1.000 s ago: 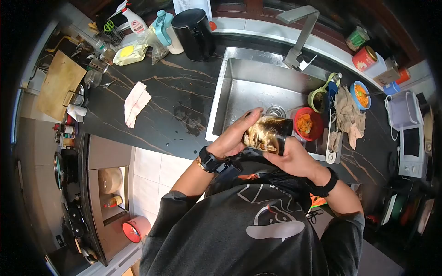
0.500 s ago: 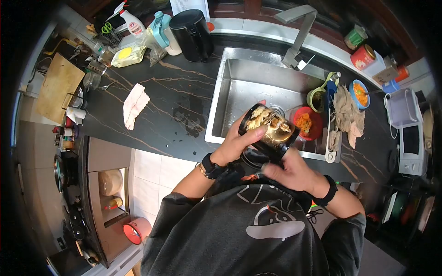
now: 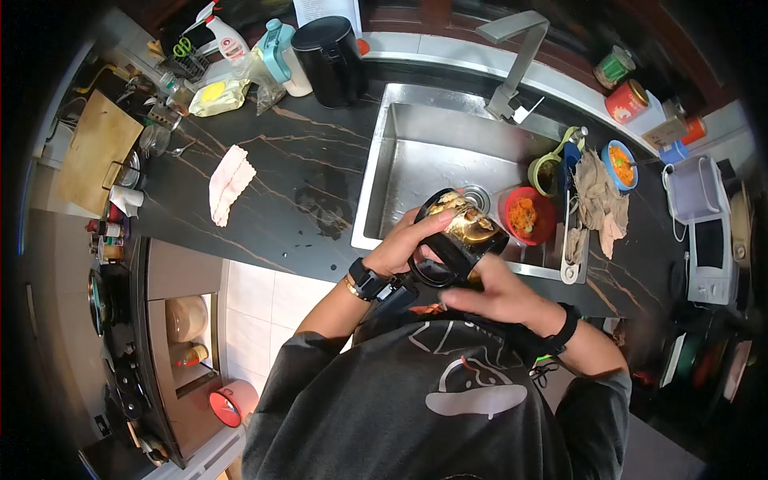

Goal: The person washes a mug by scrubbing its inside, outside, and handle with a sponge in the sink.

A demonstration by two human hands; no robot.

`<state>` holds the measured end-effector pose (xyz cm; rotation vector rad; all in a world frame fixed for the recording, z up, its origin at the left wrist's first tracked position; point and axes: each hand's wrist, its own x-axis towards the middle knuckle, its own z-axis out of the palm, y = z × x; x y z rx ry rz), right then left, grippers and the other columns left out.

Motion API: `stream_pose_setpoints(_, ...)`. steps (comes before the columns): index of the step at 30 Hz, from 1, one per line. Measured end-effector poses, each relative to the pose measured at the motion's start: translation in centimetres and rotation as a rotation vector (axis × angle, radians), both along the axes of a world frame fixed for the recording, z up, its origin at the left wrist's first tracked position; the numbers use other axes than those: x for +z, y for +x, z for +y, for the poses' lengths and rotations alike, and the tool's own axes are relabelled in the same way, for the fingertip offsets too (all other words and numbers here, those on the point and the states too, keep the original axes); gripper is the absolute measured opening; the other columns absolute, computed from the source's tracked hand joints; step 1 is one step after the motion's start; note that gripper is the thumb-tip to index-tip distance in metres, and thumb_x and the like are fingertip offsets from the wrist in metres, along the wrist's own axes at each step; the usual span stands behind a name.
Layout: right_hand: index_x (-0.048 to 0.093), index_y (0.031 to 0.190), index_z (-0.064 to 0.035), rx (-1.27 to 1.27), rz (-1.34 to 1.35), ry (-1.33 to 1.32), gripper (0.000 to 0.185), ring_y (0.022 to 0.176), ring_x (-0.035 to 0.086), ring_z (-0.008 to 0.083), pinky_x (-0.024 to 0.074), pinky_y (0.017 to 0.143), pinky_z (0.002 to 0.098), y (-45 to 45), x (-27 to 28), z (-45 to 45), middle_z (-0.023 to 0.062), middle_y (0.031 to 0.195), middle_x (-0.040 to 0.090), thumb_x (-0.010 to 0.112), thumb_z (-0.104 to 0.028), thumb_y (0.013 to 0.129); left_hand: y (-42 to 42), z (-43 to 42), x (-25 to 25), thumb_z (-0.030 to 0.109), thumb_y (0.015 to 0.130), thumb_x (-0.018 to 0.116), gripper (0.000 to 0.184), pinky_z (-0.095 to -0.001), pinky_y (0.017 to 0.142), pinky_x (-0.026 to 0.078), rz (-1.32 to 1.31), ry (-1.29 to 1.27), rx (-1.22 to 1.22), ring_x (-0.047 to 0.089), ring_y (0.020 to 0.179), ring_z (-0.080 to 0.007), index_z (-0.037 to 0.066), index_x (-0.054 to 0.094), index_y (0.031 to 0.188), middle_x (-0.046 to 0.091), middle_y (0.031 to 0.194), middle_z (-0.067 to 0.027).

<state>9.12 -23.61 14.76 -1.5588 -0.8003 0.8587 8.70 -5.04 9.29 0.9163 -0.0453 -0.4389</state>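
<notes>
A shiny black-and-gold container [image 3: 474, 232] is tilted over the sink's front edge; its exact kind is unclear. My left hand [image 3: 408, 244] grips its left side, thumb across the gold surface. A black ring-shaped part [image 3: 430, 280] shows below that hand. My right hand [image 3: 500, 292] is against the container's lower right end, with its thumb apart and its other fingers partly hidden there. Just beyond, in the sink [image 3: 370, 188], stands a red bowl [image 3: 546, 218] with orange food scraps. A green container [image 3: 544, 174] is behind the bowl.
A crumpled cloth [image 3: 596, 192] lies right of the sink beside a blue bowl [image 3: 621, 164] of orange food. The faucet [image 3: 524, 68] rises behind. On the left counter lie a pale pink cloth [image 3: 232, 184] and a cutting board [image 3: 100, 152]; a black pitcher [image 3: 328, 64] stands at the back.
The container has turned in my hands and moved slightly down and left, showing more of the black ring-shaped part. My right hand has shifted a little left with it.
</notes>
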Motion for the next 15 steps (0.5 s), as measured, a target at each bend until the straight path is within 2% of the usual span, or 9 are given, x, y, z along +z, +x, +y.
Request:
stream_pose_setpoints(1,0.043,0.135,-0.0016,0.003,0.001,0.002,0.059,0.125,0.045,0.02,0.0303,0.106,0.0332,0.4,-0.4,0.0,0.013,0.135,0.048,0.066,-0.009,0.081,0.1,0.1,0.0,0.032,0.093,0.051,0.062,-0.0225,0.081,0.05,0.001,0.002,0.003,0.058,0.105,-0.0135,0.003,0.028,0.143,0.056,0.121,-0.0095)
stream_pose_setpoints(3,0.049,0.128,-0.0027,-0.476,1.107,0.562,0.05,0.119,0.051,0.0205,0.0341,0.104,0.0337,0.8,-0.8,0.3,0.0121,0.129,0.054,0.058,-0.003,0.08,0.2,-0.1,0.4,0.031,0.093,0.056,0.061,-0.022,0.074,0.054,0.033,-0.064,0.016,0.06,0.101,-0.0123,0.003,0.032,0.141,0.055,0.122,-0.0105)
stream_pose_setpoints(5,0.052,0.124,-0.0024,-0.512,1.093,0.639,0.045,0.115,0.054,0.0205,0.0358,0.102,0.0326,0.1,0.5,1.0,0.0119,0.123,0.058,0.055,-0.003,0.079,0.6,-0.7,-0.3,0.03,0.093,0.055,0.061,-0.0234,0.082,0.051,0.006,-0.08,0.059,0.057,0.106,-0.0135,0.003,0.031,0.142,0.053,0.125,-0.0109)
stream_pose_setpoints(7,0.052,0.123,-0.0019,-0.62,0.768,0.484,0.044,0.113,0.055,0.0188,0.037,0.101,0.0315,-1.3,-0.3,1.1,0.0113,0.12,0.059,0.056,0.0,0.079,0.6,-0.7,-0.5,0.029,0.092,0.057,0.062,-0.0256,0.089,0.048,-0.041,-0.1,0.066,0.055,0.11,-0.0147,0.003,0.031,0.142,0.053,0.126,-0.0109)
stream_pose_setpoints(9,0.053,0.12,-0.001,-0.495,0.399,0.312,0.042,0.111,0.055,0.016,0.0424,0.095,0.0344,-2.4,-1.3,1.2,0.0096,0.119,0.059,0.062,-0.002,0.079,0.3,-0.5,-0.1,0.028,0.091,0.058,0.064,-0.0262,0.09,0.047,-0.053,-0.045,0.065,0.055,0.11,-0.0153,0.003,0.029,0.143,0.052,0.127,-0.0108)
stream_pose_setpoints(11,0.054,0.114,0.0028,-0.325,-0.312,0.013,0.041,0.102,0.06,0.0332,0.0459,0.089,0.0351,-1.8,-1.3,1.2,0.0186,0.108,0.062,0.066,-0.016,0.08,0.1,-0.7,0.8,0.026,0.092,0.053,0.062,-0.03,0.098,0.041,-0.005,-0.074,0.051,0.054,0.113,-0.0175,0.001,0.028,0.143,0.053,0.124,-0.0101)
stream_pose_setpoints(12,0.054,0.114,0.0028,-0.326,-0.311,0.009,0.041,0.102,0.06,0.0332,0.0459,0.089,0.0351,-1.4,-1.3,1.2,0.0186,0.108,0.062,0.066,-0.016,0.08,0.2,-0.6,0.6,0.028,0.092,0.053,0.059,-0.0281,0.087,0.05,0.02,-0.087,0.041,0.058,0.107,-0.0161,0.001,0.033,0.14,0.056,0.12,-0.0098)
stream_pose_setpoints(13,0.054,0.115,0.0025,-0.239,-0.46,-0.071,0.048,0.099,0.06,0.037,0.0462,0.087,0.0381,-0.7,-1.3,1.0,0.0207,0.105,0.062,0.069,-0.024,0.078,0.2,-0.5,0.6,0.028,0.092,0.053,0.059,-0.0281,0.087,0.05,0.018,-0.089,0.04,0.058,0.107,-0.0161,0.001,0.033,0.14,0.056,0.12,-0.0098)
stream_pose_setpoints(15,0.054,0.115,0.0023,-0.151,-0.61,-0.15,0.055,0.097,0.059,0.0409,0.0465,0.086,0.0411,0.5,-2.1,0.2,0.0228,0.102,0.061,0.073,-0.031,0.076,0.4,-0.3,1.0,0.031,0.092,0.052,0.054,-0.0254,0.07,0.057,0.206,-0.074,0.04,0.063,0.097,-0.0144,0.002,0.04,0.136,0.059,0.115,-0.0099)
